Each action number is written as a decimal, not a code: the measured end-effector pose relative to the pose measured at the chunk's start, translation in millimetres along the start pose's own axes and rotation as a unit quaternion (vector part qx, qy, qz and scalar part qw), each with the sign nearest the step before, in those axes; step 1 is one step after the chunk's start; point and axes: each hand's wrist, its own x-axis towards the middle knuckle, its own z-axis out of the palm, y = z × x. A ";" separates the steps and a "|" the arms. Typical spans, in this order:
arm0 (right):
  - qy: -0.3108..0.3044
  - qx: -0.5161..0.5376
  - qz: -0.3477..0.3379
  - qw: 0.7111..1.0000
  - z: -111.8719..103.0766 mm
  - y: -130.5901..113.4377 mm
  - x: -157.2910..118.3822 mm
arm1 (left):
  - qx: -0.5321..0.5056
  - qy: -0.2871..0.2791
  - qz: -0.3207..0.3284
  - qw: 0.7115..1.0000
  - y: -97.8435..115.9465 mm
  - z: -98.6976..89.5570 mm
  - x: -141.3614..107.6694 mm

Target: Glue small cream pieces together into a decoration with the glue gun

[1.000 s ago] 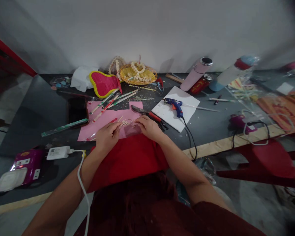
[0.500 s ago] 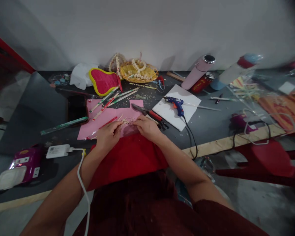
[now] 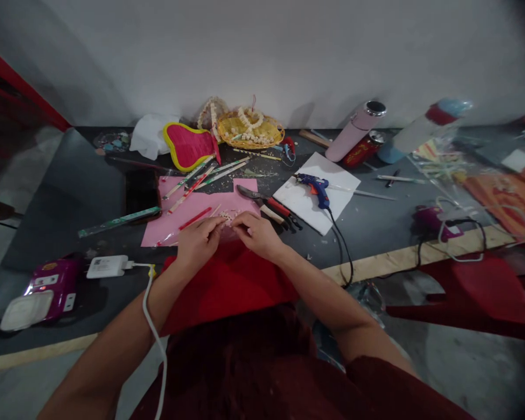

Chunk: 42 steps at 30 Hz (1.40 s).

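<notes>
My left hand [image 3: 200, 242] is closed above the near edge of a pink paper sheet [image 3: 157, 231], its thumb and fingers pinched together. Opposite it, my right hand [image 3: 259, 234] is closed in the same way, with the fingertips of both hands almost meeting. A cluster of small pale bead-like pieces [image 3: 228, 217] shows just beyond the fingertips. Whatever the fingers pinch is too small or hidden to make out. A red stick [image 3: 195, 219] lies on the paper beyond my left hand. Pruning shears [image 3: 249, 193] and red-handled pliers [image 3: 282, 211] lie past my right hand.
A blue glue gun [image 3: 317, 189] rests on a white board [image 3: 341, 201], its cord running off the table edge. Behind are a yellow basket [image 3: 227, 142], a pink flask [image 3: 354, 134] and a red can [image 3: 362, 150]. A white cable [image 3: 151, 321] crosses my left forearm.
My fingertips have come closer together, the right hand moving slightly left and the left hand slightly right. The whole view has shifted a little.
</notes>
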 end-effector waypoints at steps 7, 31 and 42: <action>0.033 0.039 0.034 0.998 3.6 -4.1 -1.3 | -0.027 -0.012 0.015 0.999 1.0 1.2 -2.4; 0.029 0.004 -0.043 0.999 1.4 -4.7 -2.9 | -0.100 -0.001 0.016 0.995 10.1 -6.2 -2.3; 0.009 -0.006 -0.028 1.000 0.9 -2.2 -2.7 | -0.091 -0.008 0.005 0.996 12.7 -8.4 -1.5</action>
